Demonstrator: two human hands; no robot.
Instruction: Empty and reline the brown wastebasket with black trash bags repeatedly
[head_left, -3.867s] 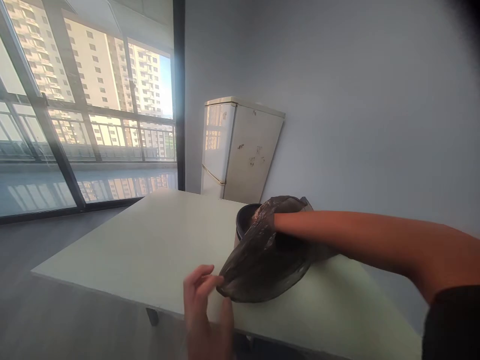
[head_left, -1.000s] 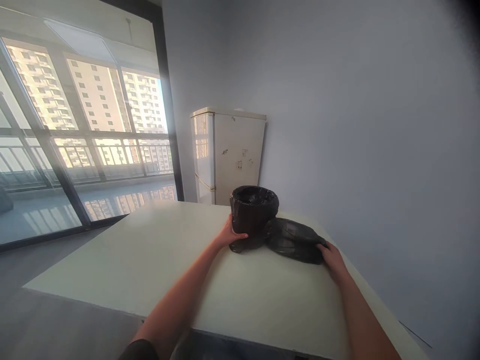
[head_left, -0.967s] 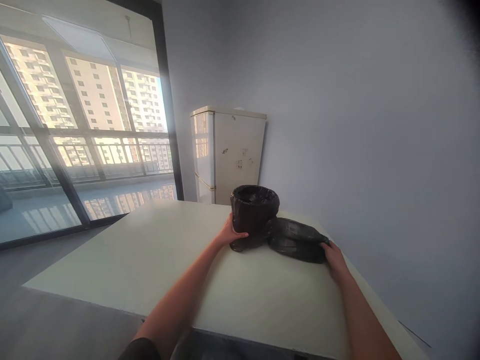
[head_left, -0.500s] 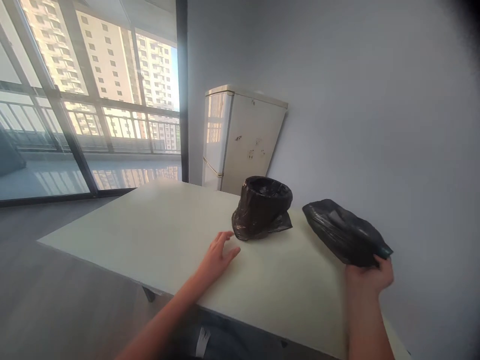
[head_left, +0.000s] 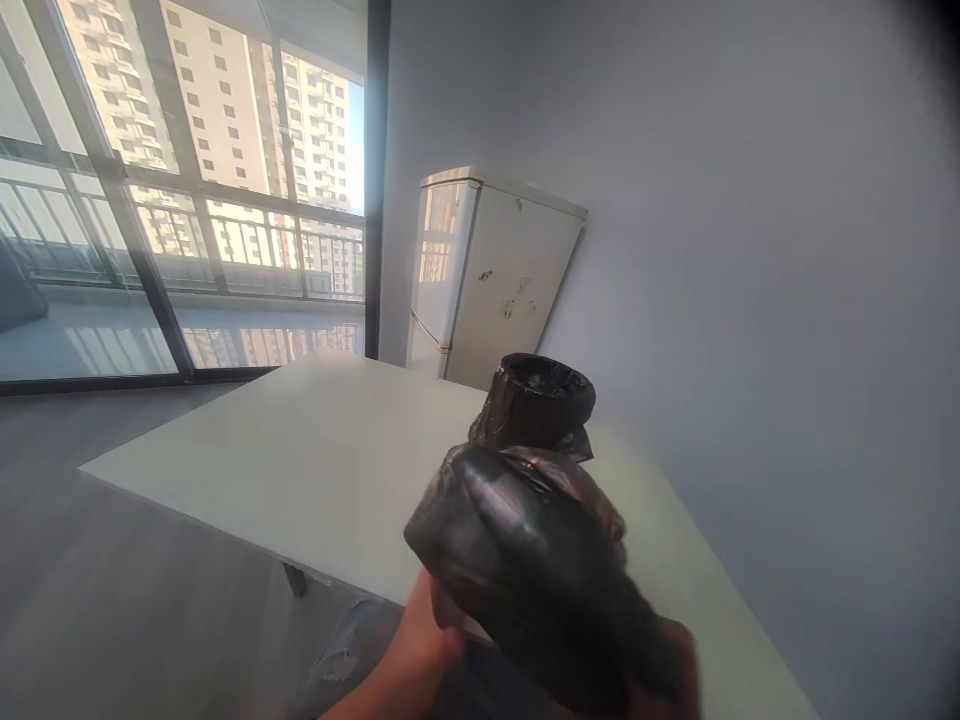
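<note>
Attention, on my remote feed, went first to the loose black trash bag (head_left: 536, 550): it had swung in from well right of the bag-lined bin (head_left: 544, 405) to the near side of it, apparently raised between the bin and the camera. The left hand (head_left: 448, 612) had also left its place just beside the bin and reached in under the bag. I took that to mean the work had passed from the bin, its black liner already folded over the rim, to handling the loose bag.

The bin itself stood upright on the white table (head_left: 337, 440), a flap of liner sticking out low on its right, with the refrigerator (head_left: 517, 270) beyond it.

The right hand (head_left: 679, 650), nearer the camera than the bin and to its right, seemed clenched on the bag's near end, though motion blur softened its outline. Of the left hand I saw mostly the wrist; the bag covered its fingers, so I could not tell whether they gripped plastic or merely supported it. A reddish tint showed through thin film just in front of the bin, and I could not say whether skin caused it. The bag's mouth was indistinct, the bin's inside too dark to read, and its lower near side hidden.
</note>
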